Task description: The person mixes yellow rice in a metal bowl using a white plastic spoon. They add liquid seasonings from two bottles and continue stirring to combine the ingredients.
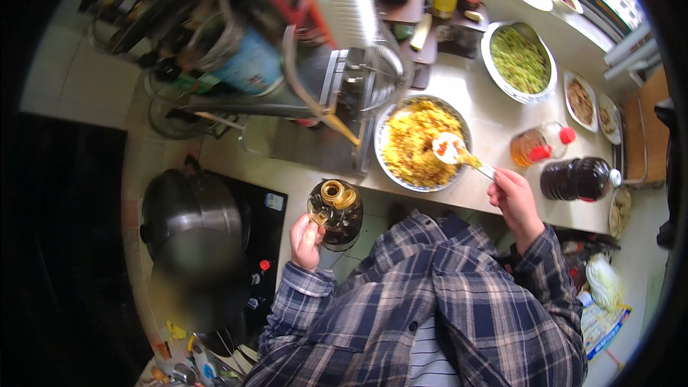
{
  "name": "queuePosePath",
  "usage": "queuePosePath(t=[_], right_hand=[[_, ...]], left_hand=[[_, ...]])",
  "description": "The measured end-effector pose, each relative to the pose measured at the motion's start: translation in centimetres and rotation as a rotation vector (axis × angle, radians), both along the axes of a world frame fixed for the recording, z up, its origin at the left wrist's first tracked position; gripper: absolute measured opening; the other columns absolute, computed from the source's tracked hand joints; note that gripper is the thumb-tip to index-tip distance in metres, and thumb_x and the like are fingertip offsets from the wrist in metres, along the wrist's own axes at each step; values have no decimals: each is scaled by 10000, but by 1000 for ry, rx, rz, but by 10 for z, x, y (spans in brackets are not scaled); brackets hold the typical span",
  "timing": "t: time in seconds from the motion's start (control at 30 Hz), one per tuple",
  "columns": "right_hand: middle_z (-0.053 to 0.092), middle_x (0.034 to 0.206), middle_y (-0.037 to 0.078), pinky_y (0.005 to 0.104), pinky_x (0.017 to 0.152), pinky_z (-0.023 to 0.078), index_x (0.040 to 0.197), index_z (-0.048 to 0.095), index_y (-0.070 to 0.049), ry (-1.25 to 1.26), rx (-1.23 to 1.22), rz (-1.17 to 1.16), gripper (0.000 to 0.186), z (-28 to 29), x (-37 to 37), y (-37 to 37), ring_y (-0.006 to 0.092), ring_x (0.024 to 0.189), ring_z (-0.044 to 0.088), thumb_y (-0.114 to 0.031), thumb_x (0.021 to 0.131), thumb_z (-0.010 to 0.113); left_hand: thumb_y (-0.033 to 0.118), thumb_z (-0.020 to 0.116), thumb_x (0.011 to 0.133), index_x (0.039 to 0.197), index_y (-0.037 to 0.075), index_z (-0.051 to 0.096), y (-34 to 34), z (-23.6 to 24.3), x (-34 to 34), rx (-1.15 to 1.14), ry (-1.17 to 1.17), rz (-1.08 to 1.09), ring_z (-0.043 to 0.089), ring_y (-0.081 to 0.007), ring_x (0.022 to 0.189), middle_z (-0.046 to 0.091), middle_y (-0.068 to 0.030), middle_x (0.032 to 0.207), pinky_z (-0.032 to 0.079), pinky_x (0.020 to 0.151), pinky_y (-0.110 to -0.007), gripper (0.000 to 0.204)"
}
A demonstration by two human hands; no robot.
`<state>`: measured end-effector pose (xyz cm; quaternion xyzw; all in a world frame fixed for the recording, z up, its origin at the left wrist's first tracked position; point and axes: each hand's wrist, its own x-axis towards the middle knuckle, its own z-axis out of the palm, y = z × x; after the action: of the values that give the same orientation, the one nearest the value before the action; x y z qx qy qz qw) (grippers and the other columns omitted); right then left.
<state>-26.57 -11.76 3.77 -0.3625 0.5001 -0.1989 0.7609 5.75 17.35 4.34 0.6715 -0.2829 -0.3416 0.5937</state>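
Observation:
My left hand [307, 242] is closed on the handle of a dark bottle [344, 228] with a gold-coloured neck; its flip cap hangs open. The bottle is in front of me, off the counter's front edge. In my right hand [516, 201], a white spoon [448, 149] is pinched by its handle. Bits of red and yellow cling to its head, which is over a patterned bowl [380, 145] of yellow crumbly food [414, 140], perhaps scrambled egg. Whether the spoon touches the food I cannot tell.
A white bowl [487, 56] of shredded green food stands behind, near the window. To the right are an oil bottle [529, 145], a dark sauce bottle [573, 179] and a plate of meat [579, 102]. A cluttered rack [308, 100] and a dark pot [190, 208] are at left.

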Motion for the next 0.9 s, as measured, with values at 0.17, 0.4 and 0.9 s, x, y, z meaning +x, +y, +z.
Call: queuePosePath(t=[0.17, 0.4, 0.9], right_hand=[[620, 708, 52, 211, 507, 463, 1186, 581, 42, -7, -10, -17, 282, -5, -4, 8, 102, 533, 557, -162, 1002, 517], [616, 690, 50, 209, 484, 454, 1160, 586, 36, 16, -27, -61, 262, 0, -6, 14, 104, 514, 555, -162, 1007, 508], [620, 694, 39, 202, 496, 458, 1143, 598, 13, 71, -91, -73, 251, 18, 4, 29, 93, 521, 552, -181, 1005, 521]], left_hand=[[349, 483, 989, 906, 16, 584, 13, -14, 23, -176, -26, 299, 375, -32, 540, 508, 17, 692, 284, 491, -190, 358], [367, 464, 994, 758, 94, 477, -11, -7, 71, -395, 237, 422, 311, -64, 523, 376, 46, 619, 243, 517, -246, 361], [434, 479, 993, 698, 102, 466, -35, -4, 126, -461, 150, 609, 334, -71, 519, 402, 39, 601, 237, 508, -251, 445]])
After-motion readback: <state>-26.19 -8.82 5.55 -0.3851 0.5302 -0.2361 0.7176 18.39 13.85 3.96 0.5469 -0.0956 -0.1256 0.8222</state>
